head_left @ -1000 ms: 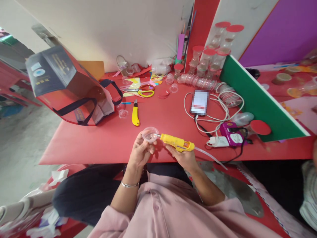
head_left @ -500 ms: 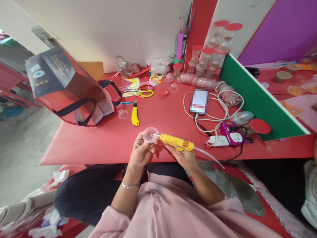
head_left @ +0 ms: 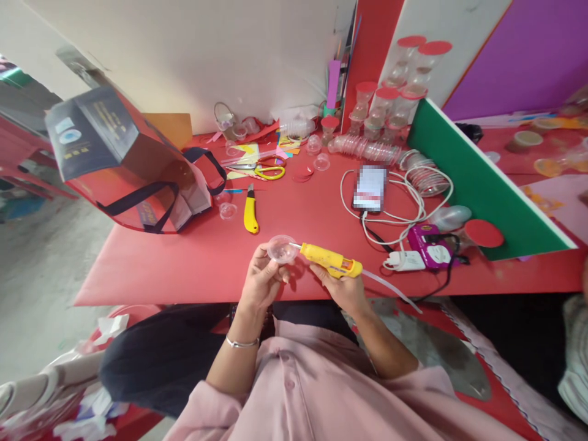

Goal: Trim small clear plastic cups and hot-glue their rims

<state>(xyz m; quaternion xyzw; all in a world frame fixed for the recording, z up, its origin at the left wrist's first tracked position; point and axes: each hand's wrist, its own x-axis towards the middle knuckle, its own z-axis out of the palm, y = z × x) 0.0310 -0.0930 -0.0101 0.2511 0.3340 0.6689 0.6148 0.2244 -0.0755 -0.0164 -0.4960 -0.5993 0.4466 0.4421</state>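
Note:
A small clear plastic cup [head_left: 281, 250] is held by its rim between the thumb and fingers of my left hand [head_left: 265, 273], near the table's front edge. My right hand [head_left: 342, 288] is wrapped round a yellow hot glue gun [head_left: 331, 260], with a clear glue stick [head_left: 392, 288] trailing from its back end. The gun's metal nozzle [head_left: 295, 245] points left at the cup's right rim; whether it touches cannot be told. Beyond my hands lie a yellow utility knife [head_left: 250, 212] and scissors [head_left: 269, 168] with red and yellow handles.
On the red table [head_left: 184, 269], a large bag [head_left: 138, 165] stands at left. A phone [head_left: 370, 187] with white cables and a purple power strip [head_left: 430, 246] lie at right, before a green board [head_left: 482, 190]. Nested clear cups [head_left: 365, 149] and red-topped cup pairs [head_left: 386, 107] are behind.
The glue gun has shifted slightly right, its nozzle drawing back from inside the cup towards the rim. The cup has moved a little, still in my left hand.

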